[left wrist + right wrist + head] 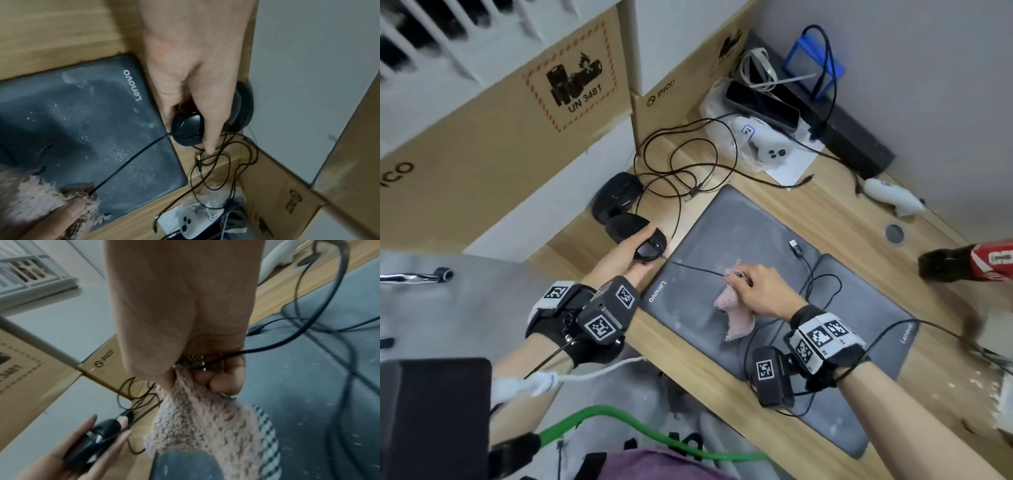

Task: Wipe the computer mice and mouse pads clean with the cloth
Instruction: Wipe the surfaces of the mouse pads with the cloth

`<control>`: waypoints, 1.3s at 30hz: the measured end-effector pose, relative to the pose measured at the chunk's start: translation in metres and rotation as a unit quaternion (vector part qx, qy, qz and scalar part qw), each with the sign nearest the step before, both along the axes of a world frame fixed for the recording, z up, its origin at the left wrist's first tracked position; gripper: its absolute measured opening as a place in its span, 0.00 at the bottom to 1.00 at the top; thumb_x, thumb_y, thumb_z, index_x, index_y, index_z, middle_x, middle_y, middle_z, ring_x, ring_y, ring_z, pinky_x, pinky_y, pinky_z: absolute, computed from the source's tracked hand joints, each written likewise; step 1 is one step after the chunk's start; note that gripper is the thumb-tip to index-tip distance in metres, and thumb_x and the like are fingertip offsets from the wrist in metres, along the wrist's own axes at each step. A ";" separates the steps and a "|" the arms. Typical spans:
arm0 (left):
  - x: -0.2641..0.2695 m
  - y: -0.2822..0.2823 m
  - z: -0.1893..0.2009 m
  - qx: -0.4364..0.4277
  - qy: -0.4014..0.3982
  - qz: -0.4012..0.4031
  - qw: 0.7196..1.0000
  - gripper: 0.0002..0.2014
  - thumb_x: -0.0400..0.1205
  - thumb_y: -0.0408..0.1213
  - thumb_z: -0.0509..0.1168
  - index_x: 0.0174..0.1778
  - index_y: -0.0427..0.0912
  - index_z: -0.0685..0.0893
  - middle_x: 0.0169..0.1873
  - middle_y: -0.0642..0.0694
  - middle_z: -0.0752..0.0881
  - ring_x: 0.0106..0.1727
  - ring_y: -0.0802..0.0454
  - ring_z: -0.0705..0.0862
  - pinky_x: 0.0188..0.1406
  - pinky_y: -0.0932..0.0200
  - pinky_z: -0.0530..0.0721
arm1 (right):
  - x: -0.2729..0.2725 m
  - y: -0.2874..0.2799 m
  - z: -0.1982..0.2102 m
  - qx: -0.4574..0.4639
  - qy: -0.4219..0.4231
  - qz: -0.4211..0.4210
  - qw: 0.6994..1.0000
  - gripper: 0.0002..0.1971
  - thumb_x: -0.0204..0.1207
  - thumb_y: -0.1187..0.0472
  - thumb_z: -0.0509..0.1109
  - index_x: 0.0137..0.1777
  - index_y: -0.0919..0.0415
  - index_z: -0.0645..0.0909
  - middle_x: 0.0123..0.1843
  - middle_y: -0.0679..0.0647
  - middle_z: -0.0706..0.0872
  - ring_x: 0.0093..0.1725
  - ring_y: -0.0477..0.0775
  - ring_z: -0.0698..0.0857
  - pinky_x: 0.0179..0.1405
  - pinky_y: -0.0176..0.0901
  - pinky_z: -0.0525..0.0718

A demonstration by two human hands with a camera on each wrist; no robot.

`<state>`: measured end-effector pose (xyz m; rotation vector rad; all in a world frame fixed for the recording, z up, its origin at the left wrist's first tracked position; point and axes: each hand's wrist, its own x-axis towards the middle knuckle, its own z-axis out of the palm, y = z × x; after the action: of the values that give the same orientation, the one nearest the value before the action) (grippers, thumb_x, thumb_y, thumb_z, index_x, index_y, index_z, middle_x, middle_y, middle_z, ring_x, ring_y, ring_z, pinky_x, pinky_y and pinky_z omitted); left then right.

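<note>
My left hand (635, 253) grips a black wired mouse (651, 246) at the left corner of a dusty grey Lenovo mouse pad (722, 226). The left wrist view shows my fingers (207, 133) curled over the mouse (186, 128). Its cable (697, 269) runs taut across the pad to my right hand (751, 291). That hand pinches the cable inside a bunched pink cloth (736, 317) above the pad. In the right wrist view the cloth (201, 426) hangs from my right hand (216, 374). A second grey pad (866, 346) lies to the right. Two more black mice (616, 197) sit behind the held one.
Cardboard boxes (510, 137) stand along the left and back. Loose black cables (681, 164) tangle on the wooden desk (825, 205). White controllers (767, 145), a dark flat device (763, 102) and a black box (856, 144) crowd the back. A cola bottle (969, 262) lies at the right edge.
</note>
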<state>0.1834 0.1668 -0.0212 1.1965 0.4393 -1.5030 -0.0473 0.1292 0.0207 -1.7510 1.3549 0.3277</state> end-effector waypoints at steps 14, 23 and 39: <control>-0.008 -0.072 -0.012 -0.033 -0.009 -0.243 0.969 0.11 0.86 0.45 0.64 0.55 0.41 0.84 0.45 0.48 0.91 0.50 0.52 0.89 0.61 0.55 0.85 | 0.028 0.026 0.006 0.126 -0.060 -0.187 0.972 0.13 0.85 0.53 0.58 0.41 0.58 0.74 0.35 0.67 0.89 0.29 0.61 0.89 0.28 0.46 0.89; -0.004 -0.060 -0.014 -0.025 0.045 -0.255 0.966 0.13 0.88 0.46 0.58 0.56 0.41 0.81 0.45 0.45 0.93 0.45 0.50 0.93 0.54 0.54 0.87 | 0.062 0.016 -0.001 0.144 -0.088 -0.287 0.943 0.12 0.85 0.55 0.58 0.43 0.61 0.74 0.31 0.65 0.87 0.22 0.53 0.86 0.21 0.40 0.85; -0.012 -0.028 0.006 0.065 0.001 -0.339 0.939 0.17 0.91 0.43 0.55 0.44 0.38 0.83 0.30 0.43 0.88 0.27 0.51 0.87 0.25 0.62 0.87 | 0.099 -0.001 -0.005 0.118 -0.098 -0.261 0.953 0.14 0.86 0.54 0.57 0.53 0.65 0.77 0.45 0.68 0.88 0.26 0.59 0.89 0.23 0.46 0.88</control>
<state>0.1711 0.1392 -0.0147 1.5442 0.1205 -2.0815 0.0517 0.1281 0.0159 -1.1425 1.5016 0.0174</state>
